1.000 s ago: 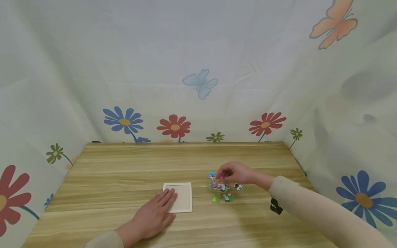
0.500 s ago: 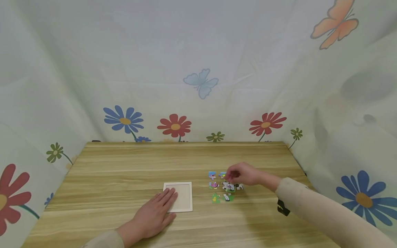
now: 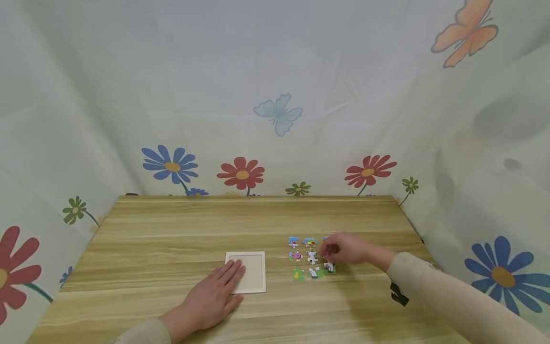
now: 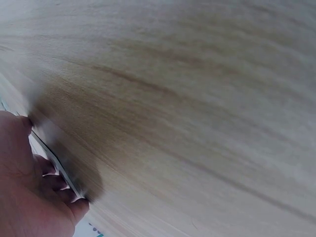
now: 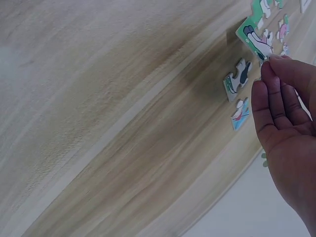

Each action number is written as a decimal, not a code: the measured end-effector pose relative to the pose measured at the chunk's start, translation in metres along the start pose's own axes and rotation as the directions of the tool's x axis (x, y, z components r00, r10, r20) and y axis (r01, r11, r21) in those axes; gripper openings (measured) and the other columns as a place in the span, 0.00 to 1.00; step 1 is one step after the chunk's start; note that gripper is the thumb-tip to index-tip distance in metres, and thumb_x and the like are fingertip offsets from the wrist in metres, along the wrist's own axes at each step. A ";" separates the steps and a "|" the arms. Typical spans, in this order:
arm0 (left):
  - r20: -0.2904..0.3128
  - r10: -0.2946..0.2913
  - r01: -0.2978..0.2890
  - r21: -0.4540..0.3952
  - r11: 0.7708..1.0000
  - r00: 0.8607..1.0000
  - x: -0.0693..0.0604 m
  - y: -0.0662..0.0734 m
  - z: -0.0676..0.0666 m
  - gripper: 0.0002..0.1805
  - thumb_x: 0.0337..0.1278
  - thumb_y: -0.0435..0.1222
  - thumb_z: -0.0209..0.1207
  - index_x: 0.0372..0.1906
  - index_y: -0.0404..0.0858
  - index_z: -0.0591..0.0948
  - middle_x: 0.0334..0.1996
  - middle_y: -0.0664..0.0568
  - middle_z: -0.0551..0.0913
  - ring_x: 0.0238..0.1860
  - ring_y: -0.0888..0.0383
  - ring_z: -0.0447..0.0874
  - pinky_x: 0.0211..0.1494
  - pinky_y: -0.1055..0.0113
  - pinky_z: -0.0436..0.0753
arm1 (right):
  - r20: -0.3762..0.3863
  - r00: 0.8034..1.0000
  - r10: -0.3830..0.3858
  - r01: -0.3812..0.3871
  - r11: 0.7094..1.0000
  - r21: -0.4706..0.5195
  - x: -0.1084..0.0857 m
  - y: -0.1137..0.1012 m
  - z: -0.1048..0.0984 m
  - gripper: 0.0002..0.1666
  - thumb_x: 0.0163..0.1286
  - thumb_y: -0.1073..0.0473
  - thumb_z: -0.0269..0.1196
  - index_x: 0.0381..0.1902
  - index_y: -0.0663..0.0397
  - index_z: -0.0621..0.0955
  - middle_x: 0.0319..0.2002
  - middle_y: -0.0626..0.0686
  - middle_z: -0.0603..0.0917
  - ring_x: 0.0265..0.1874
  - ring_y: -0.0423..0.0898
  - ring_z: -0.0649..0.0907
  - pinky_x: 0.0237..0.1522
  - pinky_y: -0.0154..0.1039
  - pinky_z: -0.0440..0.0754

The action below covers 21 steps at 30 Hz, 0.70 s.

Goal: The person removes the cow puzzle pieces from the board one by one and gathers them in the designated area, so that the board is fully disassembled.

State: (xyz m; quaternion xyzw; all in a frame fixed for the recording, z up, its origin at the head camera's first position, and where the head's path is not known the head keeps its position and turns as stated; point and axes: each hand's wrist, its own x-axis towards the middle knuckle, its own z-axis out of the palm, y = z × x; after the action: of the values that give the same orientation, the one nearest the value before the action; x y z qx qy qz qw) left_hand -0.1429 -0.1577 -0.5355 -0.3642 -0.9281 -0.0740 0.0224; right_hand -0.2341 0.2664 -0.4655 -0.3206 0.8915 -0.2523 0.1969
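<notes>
My left hand lies with extended fingers over the left part of a pale square puzzle frame. In the left wrist view the left hand lies along the frame's edge. Between thumb and fingertips, my right hand pinches a green and white puzzle piece. The right wrist view shows that puzzle piece, printed with a leg, raised off the table in the right hand. Other pieces lie about it, among them a black-and-white piece and a blue piece with red.
Loose puzzle pieces lie in rough rows to the right of the frame, including a pink one and a green one with yellow. The wooden table meets a flowered cloth at its back edge.
My right hand has moved right across the pieces with the puzzle piece in its fingers, uncovering pieces on the left and middle. My left hand has stayed on the frame.
</notes>
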 end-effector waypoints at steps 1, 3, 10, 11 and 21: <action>0.000 0.001 -0.001 0.001 1.000 1.000 0.000 0.000 0.000 0.36 0.82 0.52 0.49 0.80 0.31 0.67 0.79 0.38 0.66 0.80 0.40 0.63 0.79 0.46 0.68 | -0.002 1.000 0.003 -0.003 1.000 -0.010 0.000 0.002 0.001 0.08 0.71 0.72 0.68 0.45 0.59 0.87 0.38 0.44 0.86 0.38 0.37 0.83 0.44 0.35 0.86; 0.000 0.003 -0.003 0.001 1.000 1.000 0.000 0.000 0.000 0.36 0.83 0.52 0.49 0.80 0.31 0.67 0.79 0.38 0.66 0.80 0.40 0.63 0.79 0.45 0.68 | -0.008 1.000 0.000 0.000 1.000 -0.021 -0.001 0.004 0.002 0.08 0.71 0.72 0.68 0.45 0.59 0.87 0.38 0.44 0.86 0.37 0.36 0.82 0.44 0.35 0.86; 0.001 0.003 -0.003 0.001 1.000 1.000 0.000 0.001 -0.002 0.36 0.82 0.52 0.50 0.80 0.31 0.67 0.79 0.37 0.66 0.79 0.40 0.63 0.78 0.45 0.68 | -0.003 1.000 0.018 -0.018 0.999 -0.042 -0.002 0.007 0.004 0.08 0.71 0.72 0.68 0.44 0.57 0.87 0.38 0.45 0.87 0.38 0.37 0.83 0.44 0.35 0.86; 0.000 0.003 -0.003 0.002 1.000 1.000 0.000 0.001 -0.002 0.36 0.82 0.52 0.50 0.80 0.31 0.67 0.79 0.37 0.66 0.79 0.40 0.64 0.78 0.45 0.68 | -0.002 1.000 0.020 -0.020 0.999 -0.048 -0.002 0.007 0.004 0.08 0.71 0.72 0.68 0.44 0.57 0.87 0.38 0.44 0.87 0.38 0.37 0.83 0.44 0.35 0.86; -0.007 0.006 -0.006 0.012 1.000 1.000 -0.001 0.002 -0.002 0.36 0.82 0.51 0.51 0.79 0.31 0.67 0.79 0.37 0.66 0.79 0.40 0.64 0.78 0.45 0.69 | -0.017 1.000 -0.024 0.023 0.997 -0.070 -0.003 0.014 0.010 0.09 0.69 0.72 0.69 0.43 0.57 0.87 0.38 0.44 0.87 0.37 0.36 0.83 0.42 0.35 0.86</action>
State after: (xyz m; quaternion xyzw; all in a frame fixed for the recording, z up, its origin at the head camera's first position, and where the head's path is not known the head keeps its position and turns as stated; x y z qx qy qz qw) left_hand -0.1411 -0.1573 -0.5337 -0.3667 -0.9273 -0.0697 0.0282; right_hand -0.2336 0.2748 -0.4813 -0.3355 0.8976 -0.2263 0.1749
